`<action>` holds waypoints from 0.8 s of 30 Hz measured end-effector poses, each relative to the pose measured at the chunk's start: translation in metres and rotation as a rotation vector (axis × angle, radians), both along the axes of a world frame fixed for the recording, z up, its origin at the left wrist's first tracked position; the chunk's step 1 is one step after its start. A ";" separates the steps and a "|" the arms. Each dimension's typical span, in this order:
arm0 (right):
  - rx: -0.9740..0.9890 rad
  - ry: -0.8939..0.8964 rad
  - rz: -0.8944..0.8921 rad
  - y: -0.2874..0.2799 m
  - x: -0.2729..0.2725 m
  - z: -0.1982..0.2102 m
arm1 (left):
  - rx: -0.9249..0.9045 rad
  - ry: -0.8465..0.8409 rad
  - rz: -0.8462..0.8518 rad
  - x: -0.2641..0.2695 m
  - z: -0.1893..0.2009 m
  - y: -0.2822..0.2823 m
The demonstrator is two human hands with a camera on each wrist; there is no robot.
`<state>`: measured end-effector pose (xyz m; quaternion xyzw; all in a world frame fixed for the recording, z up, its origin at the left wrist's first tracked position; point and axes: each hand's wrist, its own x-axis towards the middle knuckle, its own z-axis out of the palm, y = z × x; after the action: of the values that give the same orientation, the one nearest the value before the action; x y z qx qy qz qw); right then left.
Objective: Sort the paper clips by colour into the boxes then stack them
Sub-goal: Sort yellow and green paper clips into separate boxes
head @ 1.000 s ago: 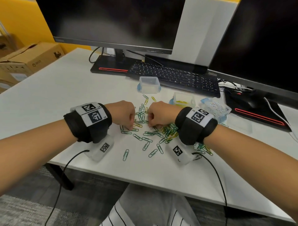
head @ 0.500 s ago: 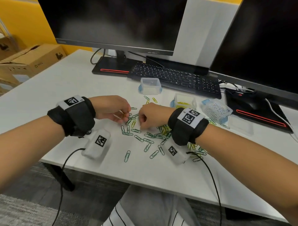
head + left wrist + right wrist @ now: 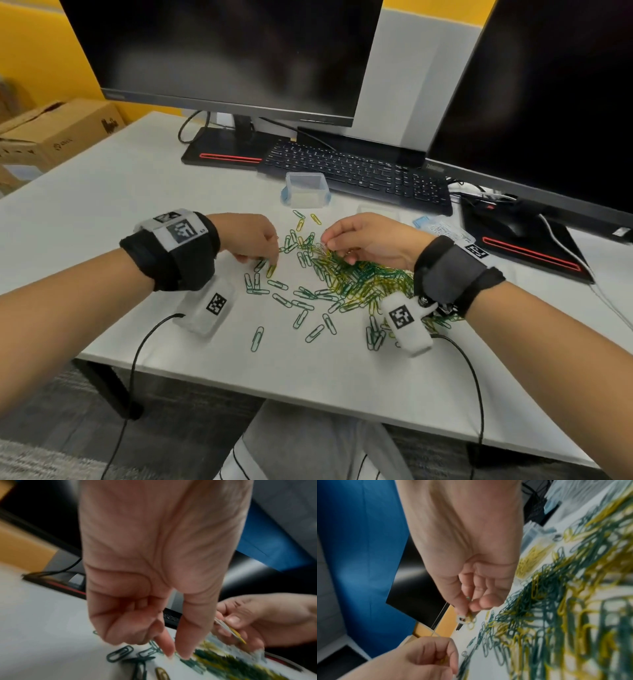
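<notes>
Green and yellow paper clips lie heaped mid-table, with loose ones spread toward the front edge. My left hand reaches down at the heap's left side, thumb and forefinger tips closing on a yellow clip, the other fingers curled. Just above the heap, my right hand pinches a small bunch of clips, one white and some yellow. A clear box with blue clasps stands behind the clips. A box of white clips sits right of my right hand.
A black keyboard and two monitors stand along the back. A mouse and cables lie at the far right. Cardboard boxes sit off the table's left. Bare tabletop stretches to the left.
My left hand has come back down to the loose clips at the heap's left. My right hand has lifted off the table and turned, now holding a bunch of clips above the heap.
</notes>
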<state>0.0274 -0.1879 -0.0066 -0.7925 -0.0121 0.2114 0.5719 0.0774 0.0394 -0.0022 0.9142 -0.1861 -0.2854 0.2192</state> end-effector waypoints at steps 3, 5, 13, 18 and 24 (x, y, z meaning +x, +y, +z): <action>-0.134 -0.051 -0.014 -0.002 -0.001 -0.001 | 0.146 -0.134 -0.057 0.000 -0.007 -0.005; -0.135 -0.014 -0.008 -0.001 -0.001 0.000 | 0.192 -0.177 -0.077 -0.001 -0.009 -0.010; -0.349 -0.084 -0.030 0.001 -0.006 0.004 | 0.248 -0.230 -0.177 -0.001 -0.010 -0.018; -0.837 -0.413 0.137 0.011 -0.008 0.001 | 0.254 -0.254 -0.198 0.000 -0.012 -0.017; -0.944 -0.332 0.256 0.027 -0.009 -0.006 | 0.188 -0.213 -0.196 0.003 -0.008 -0.016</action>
<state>0.0182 -0.1607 -0.0128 -0.9793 -0.1030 0.1334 0.1119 0.0806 0.0229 -0.0105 0.9332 -0.2690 -0.2233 0.0830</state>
